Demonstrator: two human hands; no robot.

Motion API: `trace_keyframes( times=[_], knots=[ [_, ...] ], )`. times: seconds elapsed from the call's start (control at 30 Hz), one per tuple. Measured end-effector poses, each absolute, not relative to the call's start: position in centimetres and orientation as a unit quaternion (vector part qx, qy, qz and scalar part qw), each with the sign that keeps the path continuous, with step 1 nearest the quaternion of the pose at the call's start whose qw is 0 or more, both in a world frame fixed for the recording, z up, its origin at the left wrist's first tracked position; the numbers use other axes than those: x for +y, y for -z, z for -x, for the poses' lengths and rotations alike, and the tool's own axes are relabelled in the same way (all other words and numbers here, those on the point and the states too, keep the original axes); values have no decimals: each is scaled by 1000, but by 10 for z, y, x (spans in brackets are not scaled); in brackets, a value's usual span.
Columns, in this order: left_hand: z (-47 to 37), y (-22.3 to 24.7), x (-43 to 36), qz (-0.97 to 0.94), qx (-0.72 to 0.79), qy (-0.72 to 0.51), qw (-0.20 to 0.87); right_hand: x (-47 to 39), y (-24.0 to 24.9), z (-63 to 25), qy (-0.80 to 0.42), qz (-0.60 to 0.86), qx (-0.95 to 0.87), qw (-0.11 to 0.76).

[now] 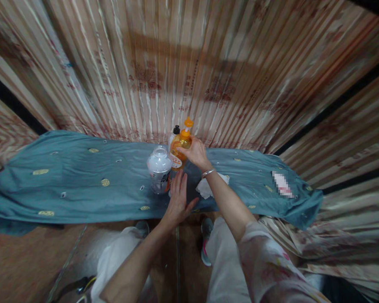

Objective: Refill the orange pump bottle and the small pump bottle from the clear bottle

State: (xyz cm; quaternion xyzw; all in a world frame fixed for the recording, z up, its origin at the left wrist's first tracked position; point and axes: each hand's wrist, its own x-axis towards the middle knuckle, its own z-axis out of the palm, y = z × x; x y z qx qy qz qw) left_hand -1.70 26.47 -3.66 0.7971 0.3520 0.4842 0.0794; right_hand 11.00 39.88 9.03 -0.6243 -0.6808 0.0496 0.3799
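Striped curtain [173,50] behind; teal cloth [78,181] in front. On it, approx. mid: clear jar [159,170], amber pump btl [176,159] just to its R. R hand [196,151] curls round btl's upper part; L hand [177,200] uncurled nr btl's base, nothing seen in it. Blk-capped btl [176,130] behind; white tissue [204,189] nr R wrist.

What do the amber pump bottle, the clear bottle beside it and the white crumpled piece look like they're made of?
Amber pump bottle: probably glossy plastic; its tinted wall looks see-through.
Clear bottle: likely plastic, possibly glass; smooth and transparent, with shiny highlights.
White crumpled piece: matte; soft creases suggest tissue paper or thin cloth.
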Motion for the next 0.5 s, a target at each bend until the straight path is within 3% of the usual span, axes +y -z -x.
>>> trace_keyframes(
  times=[0.27, 0.5],
  knots=[
    [-8, 41, 285, -739, 387, -541, 102, 297, -109, -157, 29, 627, -649, 430],
    [-31, 37, 266, -734, 335, -556, 201, 206, -85, -148, 35, 681, -598, 421]
  ],
)
